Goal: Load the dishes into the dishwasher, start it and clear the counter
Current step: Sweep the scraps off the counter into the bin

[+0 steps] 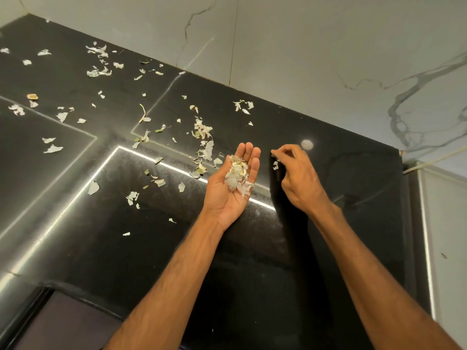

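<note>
Glossy black stone counter (101,248); papery peels (204,130); polished marble wall (316,46).

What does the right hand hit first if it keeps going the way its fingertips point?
Likely the left hand: the right hand, pinching a peel scrap, points its fingertips left at the open fingers carrying the peel pile. Only black counter lies between; relative height is unclear.

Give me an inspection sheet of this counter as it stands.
Surface: black glossy counter, light strips reflected.
Job's things: heap of peelings in the left palm; no dishes or dishwasher seen.
Clutter: loose scraps scattered across the counter, mostly left and centre.
Grippers: left hand palm up, fingers straight, carrying the heap; right hand pinches a small scrap.
Cables: thin pale line at right edge, possibly a cord.
Surroundings: white marbled wall behind.
</note>
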`<state>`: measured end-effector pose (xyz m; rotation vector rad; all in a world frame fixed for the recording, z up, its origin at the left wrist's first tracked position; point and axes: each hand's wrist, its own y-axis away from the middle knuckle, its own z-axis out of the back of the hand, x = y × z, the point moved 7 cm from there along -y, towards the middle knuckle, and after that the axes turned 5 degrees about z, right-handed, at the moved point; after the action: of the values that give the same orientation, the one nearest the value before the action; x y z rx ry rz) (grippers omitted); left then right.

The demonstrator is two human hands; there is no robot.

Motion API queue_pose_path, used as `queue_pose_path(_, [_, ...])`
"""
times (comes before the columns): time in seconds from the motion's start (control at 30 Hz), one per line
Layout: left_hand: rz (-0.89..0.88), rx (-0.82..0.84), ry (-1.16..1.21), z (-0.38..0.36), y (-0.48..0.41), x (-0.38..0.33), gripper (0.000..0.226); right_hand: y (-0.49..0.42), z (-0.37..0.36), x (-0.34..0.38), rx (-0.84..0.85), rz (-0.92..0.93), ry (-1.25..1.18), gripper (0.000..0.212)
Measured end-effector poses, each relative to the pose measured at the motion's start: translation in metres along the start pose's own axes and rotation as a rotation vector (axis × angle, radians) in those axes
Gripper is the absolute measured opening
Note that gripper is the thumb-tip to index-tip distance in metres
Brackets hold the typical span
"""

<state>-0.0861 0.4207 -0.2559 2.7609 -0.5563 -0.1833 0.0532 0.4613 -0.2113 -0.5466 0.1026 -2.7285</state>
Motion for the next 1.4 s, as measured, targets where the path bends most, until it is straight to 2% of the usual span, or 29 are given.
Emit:
queue_pose_path(0.1, [-0.008, -0.010, -0.023, 0.000, 0.000, 0.000, 0.036, 0.011, -0.001, 0.014, 0.005, 0.043, 0.070, 0.037])
queue_pose_path(0.2, [-0.016, -0.025, -0.029, 0.001, 0.000, 0.000, 0.035, 0.019, -0.001, 0.021, -0.008, 0.045, 0.113, 0.031])
queue_pose_path(0.43, [-0.021, -0.036, -0.022, 0.001, 0.002, 0.001, 0.035, 0.013, 0.008, 0.041, 0.059, -0.055, 0.234, 0.016])
queue_pose_path(0.63, [-0.015, -0.045, -0.009, 0.003, 0.001, 0.001, 0.035, 0.006, 0.012, 0.045, 0.076, -0.134, 0.211, 0.012])
queue_pose_path(0.83, [-0.031, -0.050, -0.015, 0.003, 0.001, 0.000, 0.035, 0.010, 0.013, 0.051, 0.077, -0.094, 0.188, 0.014])
queue_pose_path(0.9, [-0.041, -0.048, -0.022, 0.002, 0.001, -0.001, 0.034, 0.015, 0.012, 0.052, 0.117, -0.097, 0.111, 0.019])
queue_pose_path(0.97, [-0.049, -0.039, -0.034, 0.001, 0.000, -0.002, 0.035, 0.022, 0.017, 0.048, 0.112, -0.198, -0.123, 0.022])
queue_pose_path(1.07, [-0.064, -0.029, -0.058, 0.002, -0.001, -0.003, 0.035, 0.035, 0.032, 0.044, 0.008, -0.349, -0.503, 0.018])
queue_pose_path(1.17, [-0.060, -0.017, -0.082, 0.003, -0.002, -0.001, 0.036, 0.038, 0.044, 0.052, -0.082, -0.367, -0.738, 0.016])
queue_pose_path(1.23, [-0.057, -0.020, -0.111, 0.003, -0.003, -0.001, 0.037, 0.034, 0.048, 0.064, -0.119, -0.312, -0.770, 0.016])
queue_pose_path(1.4, [-0.050, -0.013, -0.136, 0.003, -0.003, 0.000, 0.037, 0.024, 0.045, 0.087, -0.157, -0.167, -0.562, 0.018])
